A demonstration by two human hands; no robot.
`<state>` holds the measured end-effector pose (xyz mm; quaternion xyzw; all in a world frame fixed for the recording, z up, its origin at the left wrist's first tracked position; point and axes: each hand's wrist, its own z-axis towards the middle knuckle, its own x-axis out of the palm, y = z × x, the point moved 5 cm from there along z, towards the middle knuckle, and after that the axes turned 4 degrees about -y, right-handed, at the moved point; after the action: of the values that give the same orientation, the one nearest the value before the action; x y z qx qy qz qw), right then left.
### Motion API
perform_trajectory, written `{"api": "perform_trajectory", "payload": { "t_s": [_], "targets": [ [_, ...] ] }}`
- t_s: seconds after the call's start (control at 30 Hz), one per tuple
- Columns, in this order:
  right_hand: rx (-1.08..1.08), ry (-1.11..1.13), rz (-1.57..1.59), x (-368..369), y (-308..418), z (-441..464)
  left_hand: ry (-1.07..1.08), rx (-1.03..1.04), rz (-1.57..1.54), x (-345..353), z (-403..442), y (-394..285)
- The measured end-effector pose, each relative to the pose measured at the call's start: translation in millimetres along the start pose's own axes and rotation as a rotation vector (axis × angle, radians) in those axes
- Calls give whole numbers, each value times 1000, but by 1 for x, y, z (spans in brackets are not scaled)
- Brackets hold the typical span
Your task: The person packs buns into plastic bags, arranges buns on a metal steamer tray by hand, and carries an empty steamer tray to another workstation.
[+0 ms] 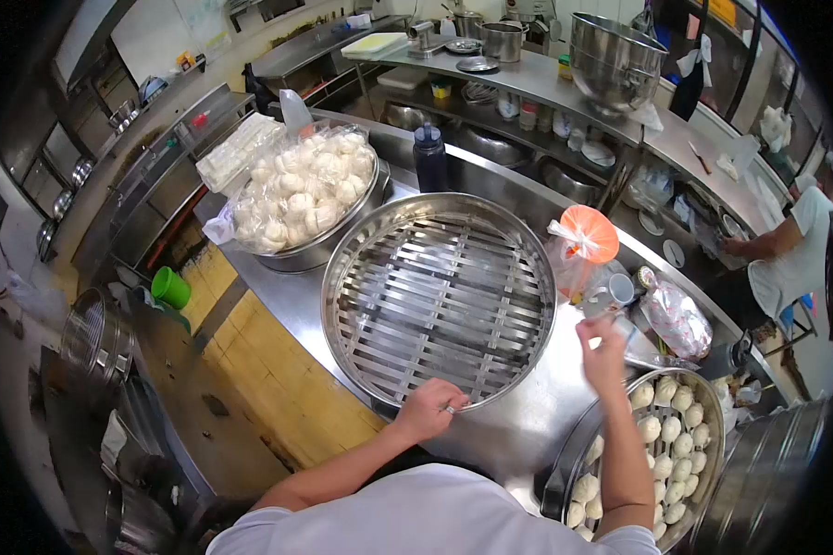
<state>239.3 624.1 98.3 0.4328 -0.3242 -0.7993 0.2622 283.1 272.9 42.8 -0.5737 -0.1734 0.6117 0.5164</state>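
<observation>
A large round metal steamer tray (329, 314) with a slatted bottom lies in front of me on the steel table. My left hand (428, 410), with a ring on one finger, is closed on its near rim. My right hand (602, 350) is raised off the tray's right side, fingers pinched together; what they hold, if anything, I cannot make out. Below my right forearm a second steamer tray (718, 435) holds rows of white buns (682, 444). At the far left a metal tray (296, 254) is heaped with plastic-bagged buns (301, 190).
A dark bottle (428, 159) stands behind the slatted tray. To the right are an orange-topped bag (590, 236), a mug (620, 289) and a wrapped bundle (677, 319). Stacked steamers (773, 481) stand at far right. A co-worker (791, 245) is by the back counter (546, 88).
</observation>
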Motion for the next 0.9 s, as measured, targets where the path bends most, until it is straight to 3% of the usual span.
{"api": "perform_trajectory", "payload": {
  "t_s": [0.07,0.13,0.2,0.23,0.27,0.37,0.43,0.47,0.57,0.9],
  "targets": [
    [201,157,121,39,34,-34,-38,-5,21,-12,-10,12],
    [42,58,-119,70,27,-67,-186,-67,90,-38,-13,18],
    [366,34,42,108,-15,-94,-328,-66,239,-71,-18,32],
    [529,20,123,108,12,-93,-396,-36,355,-90,-21,40],
    [913,205,352,107,32,-98,-476,-83,425,-107,-24,50],
    [1082,382,578,138,15,-128,-650,-297,515,-150,-35,84],
    [1091,307,663,148,4,-138,-653,-543,407,-161,-46,132],
    [1098,263,657,151,0,-146,-510,-715,128,-164,-50,160],
    [1143,120,609,149,23,-172,-286,-861,8,-161,-73,209],
    [1055,-213,587,119,123,-257,-410,-628,-538,-181,-125,193]
  ]
}}
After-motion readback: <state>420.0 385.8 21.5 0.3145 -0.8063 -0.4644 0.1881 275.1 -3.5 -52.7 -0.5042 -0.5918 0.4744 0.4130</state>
